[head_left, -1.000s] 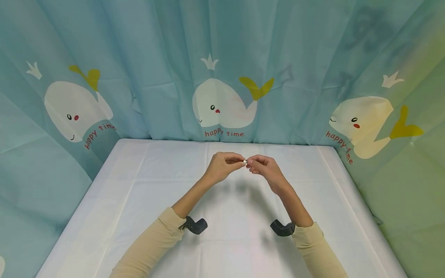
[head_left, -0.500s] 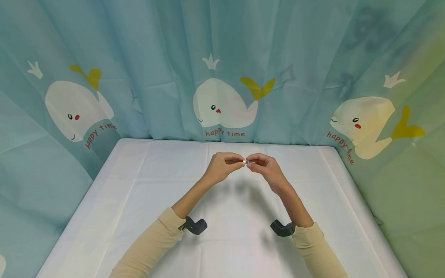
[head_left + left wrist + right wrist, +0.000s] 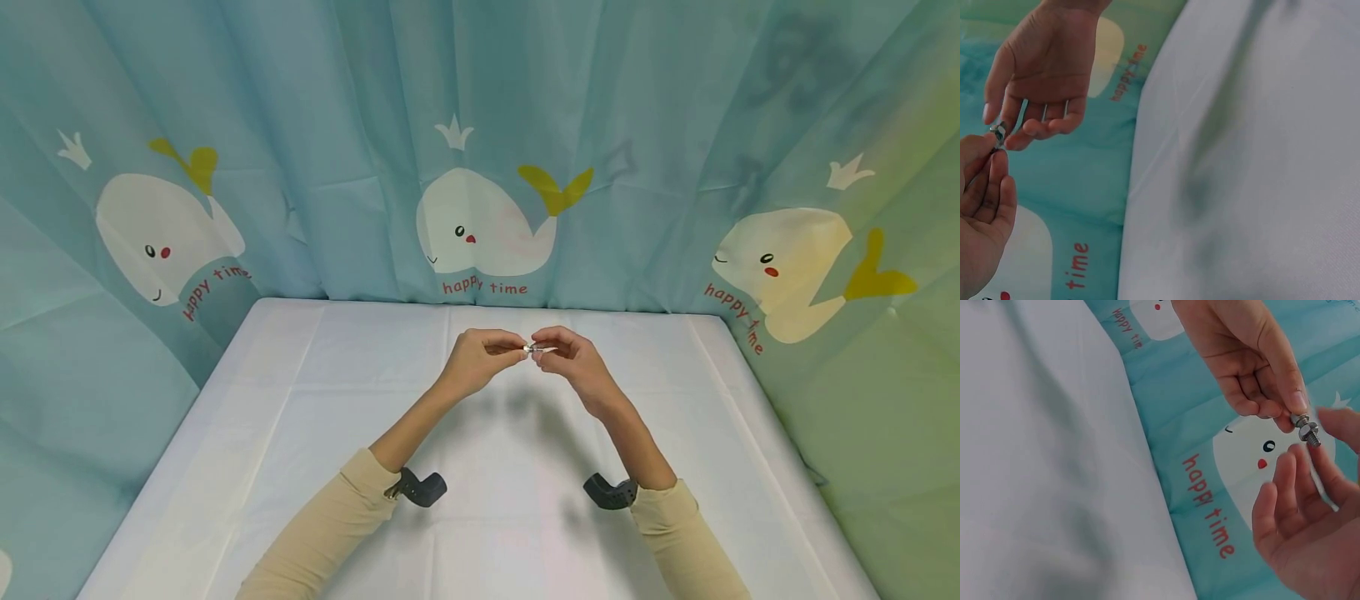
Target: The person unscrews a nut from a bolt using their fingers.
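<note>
My left hand (image 3: 474, 365) pinches one end of a small metal bolt (image 3: 1314, 441) between thumb and fingertips, above the table. In the right wrist view a hex nut (image 3: 1307, 429) sits on the bolt, with threads showing past it. My right hand (image 3: 579, 372) is at the threaded end, its thumb and index finger spread to either side. The right thumb stands apart from the metal; whether the index fingertip touches it I cannot tell. The end of the bolt inside the left fingertips is hidden.
Under the hands is a table with a white cloth (image 3: 480, 550). A blue-green curtain (image 3: 345, 233) printed with whales hangs behind it and along both sides. Each wrist wears a dark camera mount (image 3: 423, 489).
The right thumb and fingers were close together at the bolt; they have spread apart, showing more of the metal. The left hand has stayed in place with its pinch.
</note>
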